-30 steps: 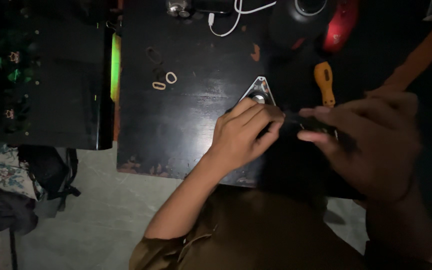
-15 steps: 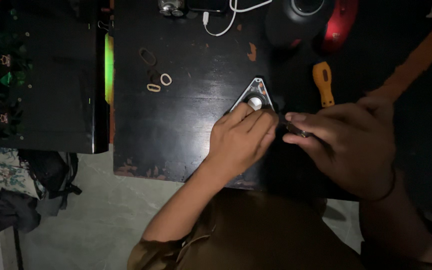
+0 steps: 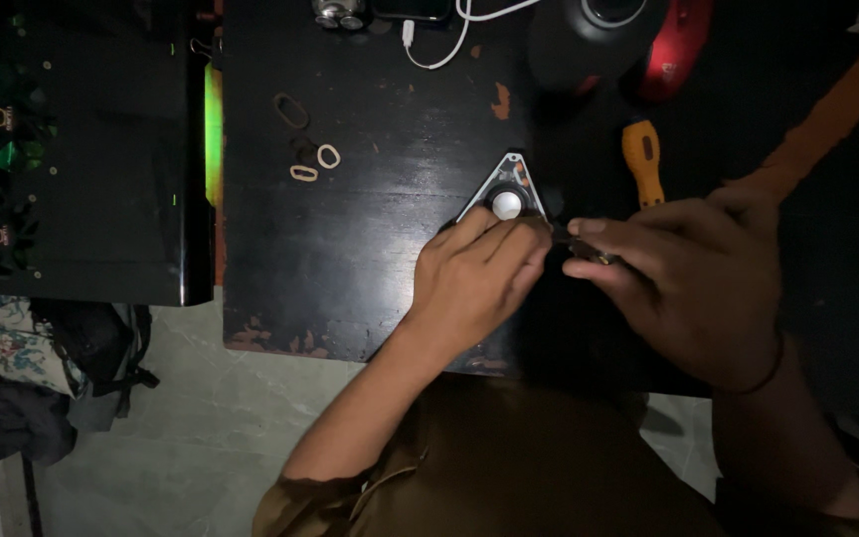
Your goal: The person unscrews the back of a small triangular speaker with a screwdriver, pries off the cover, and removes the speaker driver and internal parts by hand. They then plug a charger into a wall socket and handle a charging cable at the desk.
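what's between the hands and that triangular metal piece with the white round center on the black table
Nothing visible. The left hand already rests on the lower edge of the triangular metal piece with the white round center. The right hand holds a thin dark tool whose tip meets the left fingers beside the piece.

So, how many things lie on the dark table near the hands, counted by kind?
Rubber bands: 3
Triangular metal part with white knob: 1
Yellow-handled screwdriver: 1
White cable: 1
Thin dark tool in the right hand: 1
Total: 7
The left hand rests on the triangular part.
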Motion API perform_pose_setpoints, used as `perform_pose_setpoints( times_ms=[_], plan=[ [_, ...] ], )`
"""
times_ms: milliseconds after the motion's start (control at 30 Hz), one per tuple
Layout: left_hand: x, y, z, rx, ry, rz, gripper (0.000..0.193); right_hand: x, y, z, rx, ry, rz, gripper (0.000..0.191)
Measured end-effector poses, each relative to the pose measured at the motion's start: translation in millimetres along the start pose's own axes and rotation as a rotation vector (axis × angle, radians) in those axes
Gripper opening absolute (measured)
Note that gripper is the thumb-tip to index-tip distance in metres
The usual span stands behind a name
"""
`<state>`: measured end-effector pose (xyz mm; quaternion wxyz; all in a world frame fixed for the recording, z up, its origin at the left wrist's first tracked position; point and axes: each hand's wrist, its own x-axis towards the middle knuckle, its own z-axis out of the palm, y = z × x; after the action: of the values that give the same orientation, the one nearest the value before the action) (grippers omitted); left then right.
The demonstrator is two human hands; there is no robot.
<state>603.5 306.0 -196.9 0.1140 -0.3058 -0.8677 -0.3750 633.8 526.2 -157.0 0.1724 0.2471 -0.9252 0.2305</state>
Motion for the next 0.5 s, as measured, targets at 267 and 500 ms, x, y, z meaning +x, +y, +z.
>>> perform_pose_setpoints(
  times_ms=[267, 500],
  plan=[
    [0.7, -15.7, -8.3, 0.048, -0.053, 0.008, 0.05, 1.9, 1.1, -2.0, -0.005, -0.024, 0.026, 0.038],
    [3.0, -37.8, -13.2, -0.051, -0.15, -0.119, 0.095, 2.9, 4.8, 0.6, 0.042, -0.042, 0.024, 0.038]
  ],
)
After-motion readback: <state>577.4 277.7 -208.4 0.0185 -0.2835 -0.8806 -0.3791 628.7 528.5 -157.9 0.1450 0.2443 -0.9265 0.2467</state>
